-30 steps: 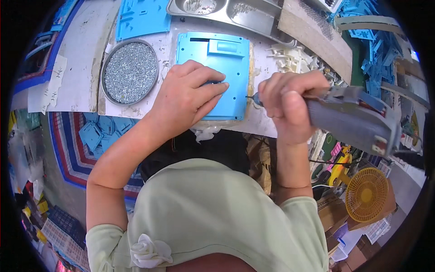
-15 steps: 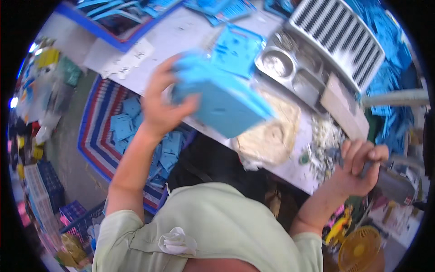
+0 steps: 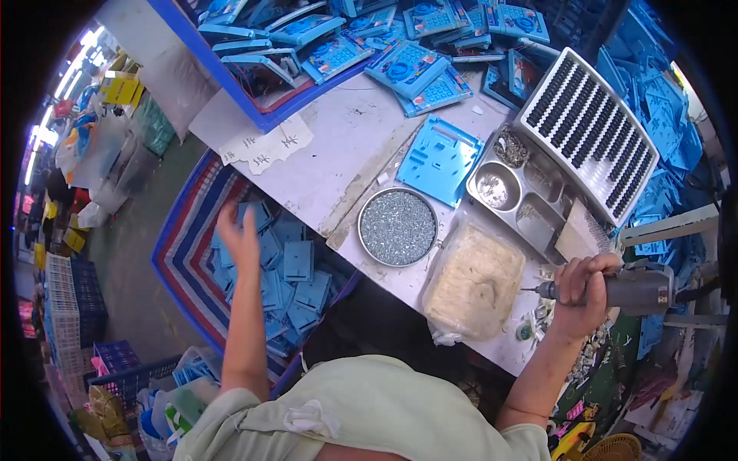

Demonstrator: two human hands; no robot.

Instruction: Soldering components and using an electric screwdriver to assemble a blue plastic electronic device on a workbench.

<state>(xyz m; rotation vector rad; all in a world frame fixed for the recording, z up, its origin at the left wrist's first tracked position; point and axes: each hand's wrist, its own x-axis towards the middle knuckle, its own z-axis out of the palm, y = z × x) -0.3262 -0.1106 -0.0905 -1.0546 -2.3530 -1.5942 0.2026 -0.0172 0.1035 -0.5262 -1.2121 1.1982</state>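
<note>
My left hand point(image 3: 241, 234) is open with its fingers apart and nothing in it, over a striped bin point(image 3: 184, 223) of blue plastic housings point(image 3: 298, 261). My right hand point(image 3: 582, 296) is wrapped round a grey electric screwdriver point(image 3: 639, 290), whose bit points left toward a plastic-wrapped beige block point(image 3: 480, 280). On the table lies a single blue plastic panel point(image 3: 438, 161). A round tin of small metal screws point(image 3: 397, 227) stands below it, and a steel compartment tray point(image 3: 500, 187) with small metal parts sits to its right.
A blue-edged bin point(image 3: 254, 115) holding blue toy-like devices point(image 3: 338, 58) stands at the far left. A white rack with rows of black pieces point(image 3: 588, 127) leans behind the tray. Blue parts point(image 3: 657, 115) are heaped at right. Handwritten card pieces point(image 3: 269, 146) lie on the table.
My left hand has let go of the blue housing and moved down and left over the striped bin. My right hand has turned the screwdriver so that its bit points left.
</note>
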